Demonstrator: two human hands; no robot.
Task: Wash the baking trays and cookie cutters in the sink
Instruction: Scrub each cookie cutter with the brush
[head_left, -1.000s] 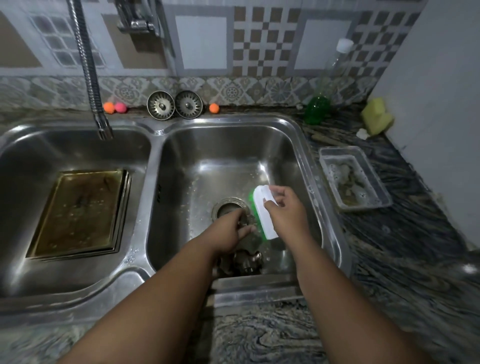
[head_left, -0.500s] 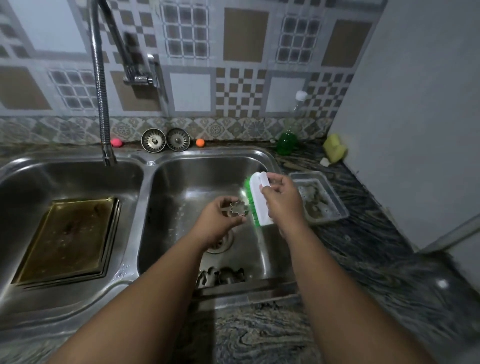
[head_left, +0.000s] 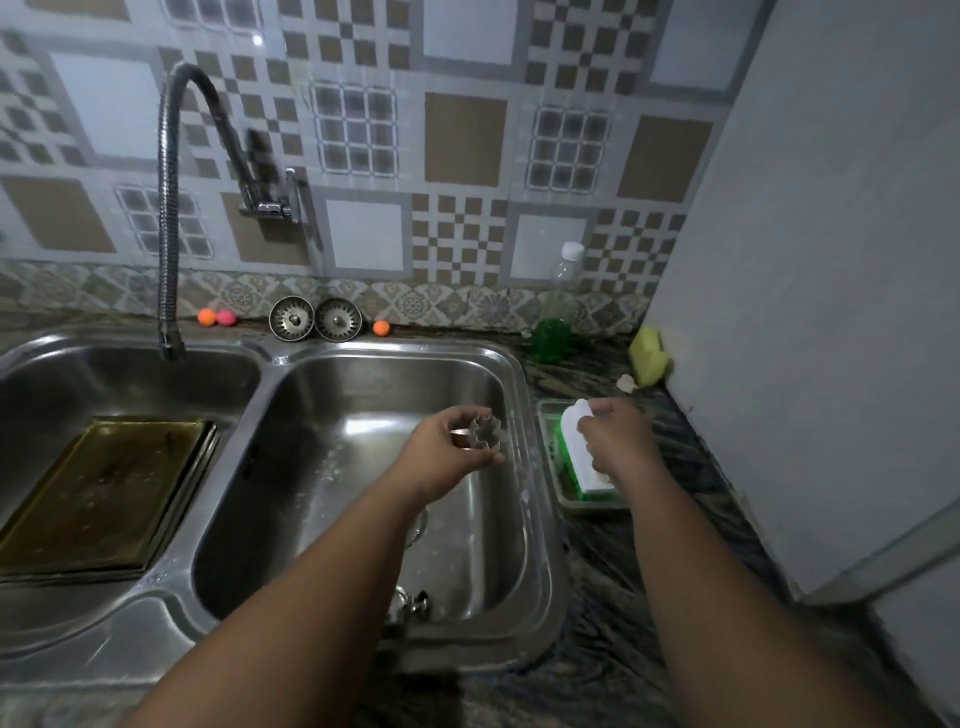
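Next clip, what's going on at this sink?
A person is washing up. The left hand holds a flower-shaped cookie cutter above the right basin. The right hand grips a white and green brush at the plastic tub on the counter; whether the brush touches it is unclear. Baking trays lie stacked in the left basin.

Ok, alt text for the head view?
The left hand holds a fluted cookie cutter over the right sink basin while the right hand holds a scrub brush over a plastic container beside it. A baking tray lies in the left basin.
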